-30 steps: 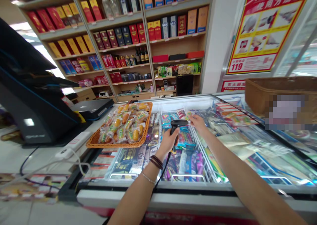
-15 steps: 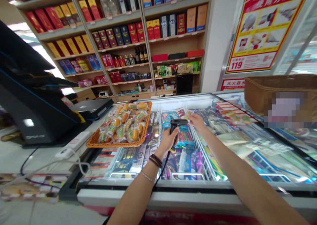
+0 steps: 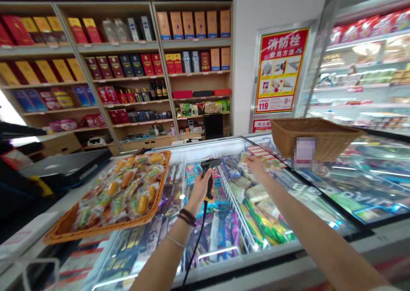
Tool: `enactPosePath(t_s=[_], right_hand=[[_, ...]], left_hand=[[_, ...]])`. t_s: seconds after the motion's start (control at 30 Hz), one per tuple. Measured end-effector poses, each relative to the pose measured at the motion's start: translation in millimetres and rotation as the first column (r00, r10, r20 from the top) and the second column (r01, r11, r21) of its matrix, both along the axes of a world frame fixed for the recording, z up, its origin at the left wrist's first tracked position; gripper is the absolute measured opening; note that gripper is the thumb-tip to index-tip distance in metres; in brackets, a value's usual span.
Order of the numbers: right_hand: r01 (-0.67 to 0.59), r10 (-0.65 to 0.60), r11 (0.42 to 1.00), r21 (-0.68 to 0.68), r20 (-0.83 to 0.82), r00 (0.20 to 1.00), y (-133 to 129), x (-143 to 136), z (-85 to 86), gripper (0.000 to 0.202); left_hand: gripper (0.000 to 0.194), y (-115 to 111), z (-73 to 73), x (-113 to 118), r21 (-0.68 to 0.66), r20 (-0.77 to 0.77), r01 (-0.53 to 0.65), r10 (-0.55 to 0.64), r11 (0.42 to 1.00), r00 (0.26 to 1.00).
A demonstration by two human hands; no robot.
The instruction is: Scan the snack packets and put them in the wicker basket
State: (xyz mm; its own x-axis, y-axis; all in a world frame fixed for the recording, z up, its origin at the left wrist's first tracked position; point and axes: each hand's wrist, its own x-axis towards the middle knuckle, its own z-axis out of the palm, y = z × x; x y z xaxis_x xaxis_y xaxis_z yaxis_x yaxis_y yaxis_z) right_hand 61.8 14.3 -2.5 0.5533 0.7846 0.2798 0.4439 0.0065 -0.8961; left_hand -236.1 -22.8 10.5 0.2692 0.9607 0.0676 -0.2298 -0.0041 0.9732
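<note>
Ideally, over the freezer point(image 3: 211, 149), the scanner point(image 3: 209, 165) clasped in the left hand point(image 3: 199, 187) is squared to the right hand's point(image 3: 256, 166) pinched packet point(image 3: 244, 157).

Wooden shelving point(image 3: 211, 43) beyond the far edge of the freezer point(image 3: 211, 147); rightward, white wall point(image 3: 275, 4), red-bordered poster point(image 3: 282, 71) and lit shelves point(image 3: 336, 89).

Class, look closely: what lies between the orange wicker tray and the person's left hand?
In the head view, packaged goods and a white wire basket's side show, lower down, between the wicker tray and the left hand.
</note>
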Motion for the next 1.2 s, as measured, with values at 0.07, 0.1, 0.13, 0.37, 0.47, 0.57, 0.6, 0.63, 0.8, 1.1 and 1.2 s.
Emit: enactPosePath(t_s=[0.07, 0.1, 0.13, 0.37, 0.47, 0.57, 0.6, 0.63, 0.8, 1.1, 1.2], right_hand=[[0.103, -0.096, 0.993, -0.062, 0.104, 0.99, -8, 27, 7.5, 0.034], [0.152, -0.133, 0.983, -0.099, 0.178, 0.975, -12, 38, 10.0, 0.027], [0.196, -0.158, 0.973, -0.123, 0.271, 0.95, -17, 46, 11.2, 0.018], [0.3, -0.281, 0.952, 0.065, 0.582, 0.764, -23, 62, -9.9, 0.03], [0.206, -0.252, 0.968, 0.144, 0.523, 0.814, 0, 35, -15.6, 0.031], [0.05, -0.133, 0.981, 0.187, 0.466, 0.875, 34, -25, -10.1, 0.033], [-0.014, -0.077, 0.981, 0.195, 0.45, 0.889, 44, -51, -6.1, 0.034], [-0.082, -0.016, 0.975, 0.204, 0.438, 0.899, 53, -80, -1.5, 0.035], [-0.471, 0.353, 0.865, 0.173, 0.456, 0.817, 73, -233, 24.3, 0.048], [-0.709, 0.6, 0.66, -0.249, 0.743, 0.297, 56, -369, 50.6, 0.066], [-0.638, 0.563, 0.714, -0.288, 0.778, 0.279, 55, -363, 49.3, 0.053]], left_hand=[[0.075, 0, 1.0, 15, -0.009, 0.009, 0.028, -0.028, 1.0, 1.0], [0.077, -1, 0.3, 21, -0.016, 0.009, 0.045, -0.045, 0.999, 0.999], [0.079, -2, -0.9, 25, -0.021, 0.007, 0.065, -0.065, 0.998, 0.998], [0.077, -9, 1.4, 13, 0.011, 0.009, 0.067, -0.068, 0.998, 0.998], [0.072, -7, 17.0, -15, 0.036, 0.036, -0.043, 0.042, 0.998, 0.998], [0.069, -6, 38.0, -57, 0.071, 0.049, -0.162, 0.159, 0.984, 0.986], [0.068, -7, 45.2, -73, 0.083, 0.05, -0.203, 0.199, 0.976, 0.979], [0.068, -9, 52.1, -90, 0.093, 0.052, -0.243, 0.239, 0.966, 0.97], [0.072, -26, 73.0, -172, 0.118, 0.103, -0.431, 0.421, 0.894, 0.901], [0.076, -42, 41.5, -242, 0.078, 0.029, -0.584, 0.584, 0.808, 0.811], [0.073, -41, 34.7, -245, 0.041, 0.045, -0.602, 0.6, 0.797, 0.798]])
